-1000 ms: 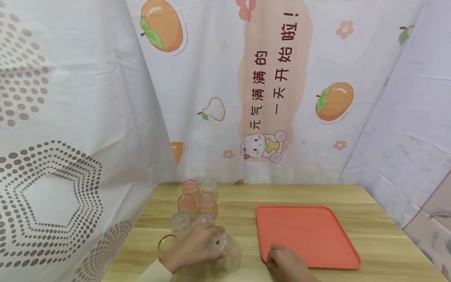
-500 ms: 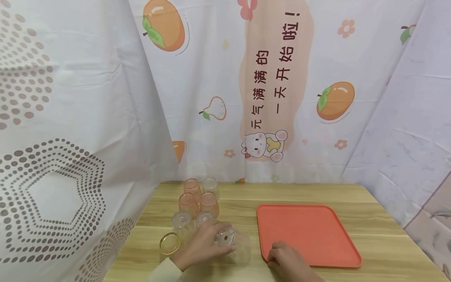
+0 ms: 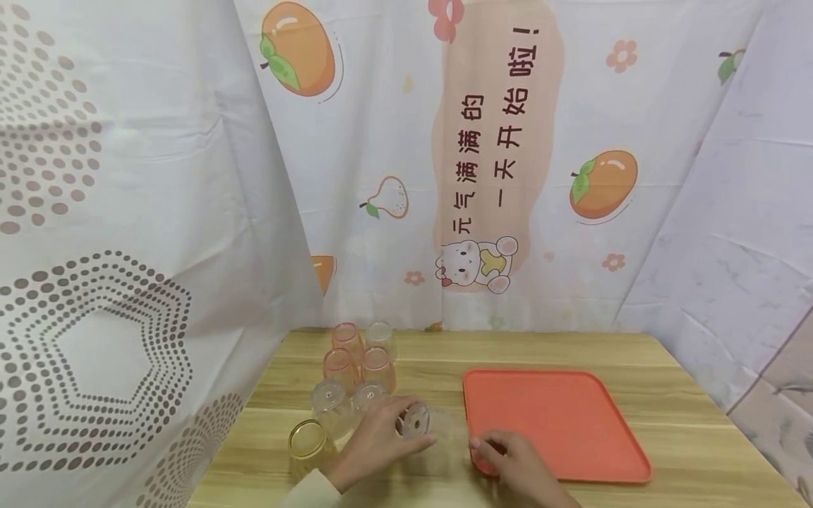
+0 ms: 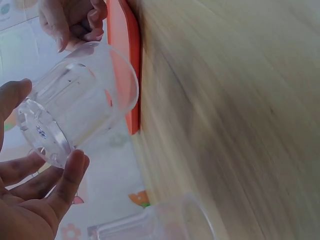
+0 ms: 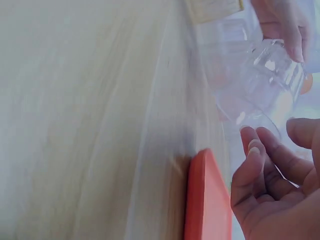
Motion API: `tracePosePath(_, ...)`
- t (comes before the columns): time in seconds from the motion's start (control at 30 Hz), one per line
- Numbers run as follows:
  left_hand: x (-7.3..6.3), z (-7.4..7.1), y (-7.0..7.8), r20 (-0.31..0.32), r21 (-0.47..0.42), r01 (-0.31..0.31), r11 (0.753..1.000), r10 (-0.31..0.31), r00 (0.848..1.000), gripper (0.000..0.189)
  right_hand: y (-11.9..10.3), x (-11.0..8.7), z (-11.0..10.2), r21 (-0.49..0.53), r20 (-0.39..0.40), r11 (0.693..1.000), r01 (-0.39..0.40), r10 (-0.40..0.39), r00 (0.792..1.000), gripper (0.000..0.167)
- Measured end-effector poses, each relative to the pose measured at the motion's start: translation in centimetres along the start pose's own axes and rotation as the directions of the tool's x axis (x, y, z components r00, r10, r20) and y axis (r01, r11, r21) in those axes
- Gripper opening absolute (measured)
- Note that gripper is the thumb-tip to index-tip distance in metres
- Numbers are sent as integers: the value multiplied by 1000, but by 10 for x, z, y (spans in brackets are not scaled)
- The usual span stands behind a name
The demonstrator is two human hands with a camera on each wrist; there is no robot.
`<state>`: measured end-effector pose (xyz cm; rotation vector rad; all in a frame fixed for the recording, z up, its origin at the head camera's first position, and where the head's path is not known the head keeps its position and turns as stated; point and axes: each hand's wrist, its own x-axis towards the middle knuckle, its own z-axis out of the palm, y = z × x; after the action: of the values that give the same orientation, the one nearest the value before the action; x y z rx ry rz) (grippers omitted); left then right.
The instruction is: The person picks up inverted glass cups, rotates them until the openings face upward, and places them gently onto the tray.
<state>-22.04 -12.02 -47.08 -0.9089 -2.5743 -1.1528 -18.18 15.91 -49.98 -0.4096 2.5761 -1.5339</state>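
Observation:
My left hand (image 3: pixel 381 439) holds a clear glass (image 3: pixel 444 446) by its base end, thumb on one side and fingers on the other. In the left wrist view the glass (image 4: pixel 82 102) is tipped over, its mouth pointing toward my right hand (image 4: pixel 75 20) and the tray. My right hand (image 3: pixel 516 462) is by the near left corner of the red tray (image 3: pixel 559 423). Seen from the right wrist, its fingers (image 5: pixel 270 155) are loosely bent, the thumb apart, close to the rim of the glass (image 5: pixel 270 85); whether they touch it I cannot tell.
Left of my left hand stand a yellow glass (image 3: pixel 308 448) and two clear glasses, one of them (image 3: pixel 330 408) beside it. Behind are pink glasses (image 3: pixel 377 368) and another clear glass (image 3: pixel 380 340). A printed curtain (image 3: pixel 394 268) hangs behind the wooden table (image 3: pixel 432 353).
My left hand has carried the clear glass rightward, away from the other glasses, and tilted it further. My right hand has lifted slightly and opened its fingers toward the glass.

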Motion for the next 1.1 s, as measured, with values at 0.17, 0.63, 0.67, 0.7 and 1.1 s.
tracePosePath(0.17,-1,5,1,14,-51,43,998,-42,999,51,-4,0,3,171,27,982,-79,75,997,33)
tracePosePath(0.63,-6,13,-7,89,-203,84,976,-67,994,59,-11,-3,7,342,-105,928,-146,193,976,30)
tracePosePath(0.67,-6,13,-8,88,-203,79,976,-62,994,60,-12,-3,7,351,-103,925,-148,195,975,31)
tracePosePath(0.7,-6,14,-8,89,-202,82,976,-65,994,59,-13,-2,6,360,-98,921,-149,196,976,32)
tracePosePath(1.1,-2,19,-6,163,-211,131,969,-97,982,57,-16,-3,6,285,-208,955,-83,146,967,22)
